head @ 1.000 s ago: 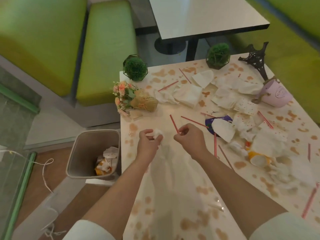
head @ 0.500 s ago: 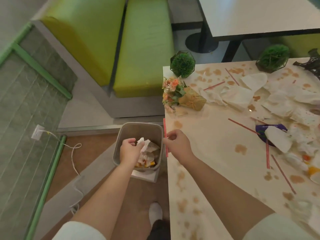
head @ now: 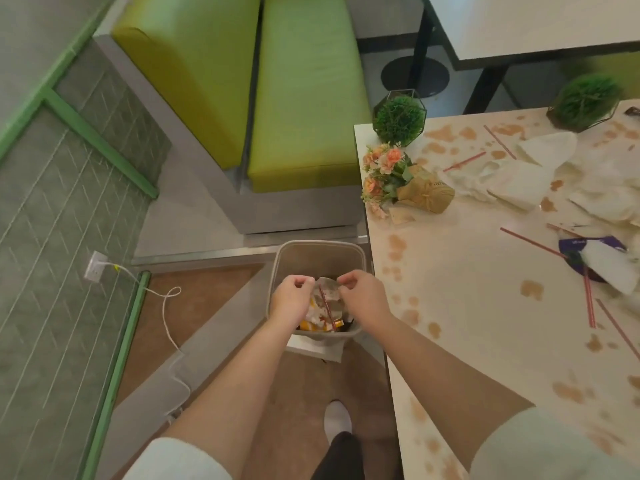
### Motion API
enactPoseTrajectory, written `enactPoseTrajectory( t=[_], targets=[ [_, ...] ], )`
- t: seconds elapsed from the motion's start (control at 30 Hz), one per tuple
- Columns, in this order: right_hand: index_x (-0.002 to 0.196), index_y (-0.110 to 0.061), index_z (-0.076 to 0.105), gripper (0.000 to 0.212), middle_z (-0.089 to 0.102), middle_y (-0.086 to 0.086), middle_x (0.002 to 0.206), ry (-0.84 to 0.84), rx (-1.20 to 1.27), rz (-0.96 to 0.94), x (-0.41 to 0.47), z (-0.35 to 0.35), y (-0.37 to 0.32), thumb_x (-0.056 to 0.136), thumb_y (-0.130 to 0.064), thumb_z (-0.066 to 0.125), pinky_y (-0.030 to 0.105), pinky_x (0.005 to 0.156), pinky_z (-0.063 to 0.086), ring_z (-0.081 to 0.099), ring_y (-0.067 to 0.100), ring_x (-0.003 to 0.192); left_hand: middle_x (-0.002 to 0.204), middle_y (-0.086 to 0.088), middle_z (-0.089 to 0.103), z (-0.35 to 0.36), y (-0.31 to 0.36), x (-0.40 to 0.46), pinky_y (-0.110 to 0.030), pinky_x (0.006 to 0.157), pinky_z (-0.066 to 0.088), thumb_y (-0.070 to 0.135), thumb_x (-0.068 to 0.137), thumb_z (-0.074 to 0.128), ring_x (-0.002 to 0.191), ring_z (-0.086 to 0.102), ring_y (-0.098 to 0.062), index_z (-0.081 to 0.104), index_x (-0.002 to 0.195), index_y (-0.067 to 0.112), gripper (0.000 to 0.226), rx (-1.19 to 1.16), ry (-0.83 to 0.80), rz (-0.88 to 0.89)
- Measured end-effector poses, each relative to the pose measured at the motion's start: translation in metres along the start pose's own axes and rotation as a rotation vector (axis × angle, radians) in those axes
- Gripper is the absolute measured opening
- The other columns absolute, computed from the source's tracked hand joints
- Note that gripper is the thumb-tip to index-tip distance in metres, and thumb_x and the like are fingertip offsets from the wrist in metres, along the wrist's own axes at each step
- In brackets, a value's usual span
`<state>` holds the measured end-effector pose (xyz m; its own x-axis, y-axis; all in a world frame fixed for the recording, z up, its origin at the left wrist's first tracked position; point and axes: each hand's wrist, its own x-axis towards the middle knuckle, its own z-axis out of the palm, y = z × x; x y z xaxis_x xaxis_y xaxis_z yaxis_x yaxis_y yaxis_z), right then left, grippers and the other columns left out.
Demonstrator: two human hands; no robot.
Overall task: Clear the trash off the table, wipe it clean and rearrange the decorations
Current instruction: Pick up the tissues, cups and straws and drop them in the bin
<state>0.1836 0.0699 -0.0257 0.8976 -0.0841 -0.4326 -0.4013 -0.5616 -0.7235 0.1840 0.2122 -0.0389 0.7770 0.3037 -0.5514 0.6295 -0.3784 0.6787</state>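
While both our hands hang over the trash bin [head: 349, 252], we count what is in view: two round green plant balls in wire frames, one [head: 399, 120] at the table's near-left corner and one [head: 585, 101] further along its far edge; one small flower bouquet [head: 398, 178] lying on its side in tan wrapping; one purple wrapper [head: 588, 244]; and at least six red straws loose on the table [head: 467, 306], among them one [head: 531, 242] near the purple wrapper and one [head: 464, 161] by the crumpled tissues [head: 519, 181], which we cannot count apart. The table is pale and blotched all over with brown spill marks. The bin is a grey, rounded-square tub on the floor, just beside the table's left edge, holding white crumpled paper, something orange and one more red straw [head: 327, 308] lying slanted on top. That straw is thin, straight and dark red. It sits below and between our hands, touching neither as far as we can tell. Our left hand [head: 289, 299] has its fingers curled inward, thumb to fingertips, with nothing visible in it. Our right hand [head: 363, 301] likewise curls its fingers loosely, pinching nothing we can see
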Motion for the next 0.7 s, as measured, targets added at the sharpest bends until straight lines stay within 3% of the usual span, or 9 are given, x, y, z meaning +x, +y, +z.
enactPoseTrajectory(
  t=[0.2,0.33,0.53,0.7],
  targets=[
    [0.103,-0.018,0.07,0.016,0.065,-0.005,0.099,0.115,0.143,0.049,-0.01,-0.034,0.013,0.092,-0.015,0.059,0.019,0.075,0.04,0.057,0.011,0.091,0.099,0.005,0.067,0.026,0.021,-0.012,-0.035,0.081,0.053,0.039,0.096,0.052,0.092,0.063,-0.016,0.06,0.099,0.028,0.013,0.025,-0.091,0.088],
    [0.091,-0.02,0.067,0.006,0.067,-0.005,0.085,0.24,0.265,0.081,-0.021,-0.07,0.03,0.09,-0.023,0.062,0.017,0.058,0.04,0.063,0.016,0.078,0.091,0.006,0.068,0.059,0.044,-0.025,-0.037,0.084,0.054,0.04,0.096,0.052,0.086,0.063,-0.015,0.06,0.093,0.032,0.011,0.072,-0.178,0.161],
    [0.086,-0.019,0.067,0.008,0.068,-0.002,0.084,0.397,0.349,0.131,-0.036,-0.137,0.067,0.089,-0.023,0.06,0.022,0.059,0.044,0.063,0.017,0.074,0.088,0.0,0.065,0.117,0.088,-0.055,-0.03,0.071,0.045,0.035,0.097,0.051,0.079,0.059,-0.019,0.057,0.083,0.026,0.018,0.141,-0.329,0.303],
    [0.094,-0.014,0.068,0.013,0.068,0.0,0.09,0.47,0.313,0.195,-0.041,-0.194,0.109,0.093,-0.023,0.058,0.022,0.06,0.042,0.063,0.018,0.081,0.097,0.002,0.066,0.172,0.115,-0.081,-0.029,0.068,0.046,0.037,0.097,0.051,0.085,0.063,-0.018,0.059,0.099,0.022,0.017,0.162,-0.394,0.351]
  ],
)
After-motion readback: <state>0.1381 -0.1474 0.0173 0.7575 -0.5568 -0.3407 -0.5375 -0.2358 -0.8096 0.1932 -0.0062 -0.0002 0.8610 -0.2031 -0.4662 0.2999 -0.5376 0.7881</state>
